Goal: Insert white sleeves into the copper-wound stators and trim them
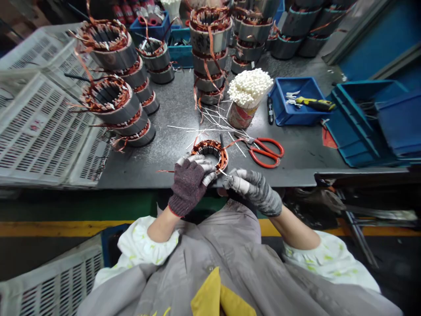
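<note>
A motor stator point(224, 159) with copper windings lies at the table's front edge. My left hand point(190, 180), in a dark maroon glove with white-wrapped fingertips, grips its near left side, fingers over the winding. My right hand point(255, 189), in a grey glove, is closed just right of the stator. Its fingertips pinch a thin white strip point(223, 173) that reaches to the winding. A dark lead point(221, 140) and copper wires stick out of the stator. Red-handled scissors point(266, 151) lie to the right, beside several loose white strips point(210, 130).
Stacked stators point(115, 105) stand at the left, with another stack point(210, 57) behind. A can point(242, 115) holds a bundle of white strips. At the right are a blue bin point(297, 117) with a yellow-black tool point(314, 104) and teal crates point(348, 131). White slatted crates point(49, 131) line the left.
</note>
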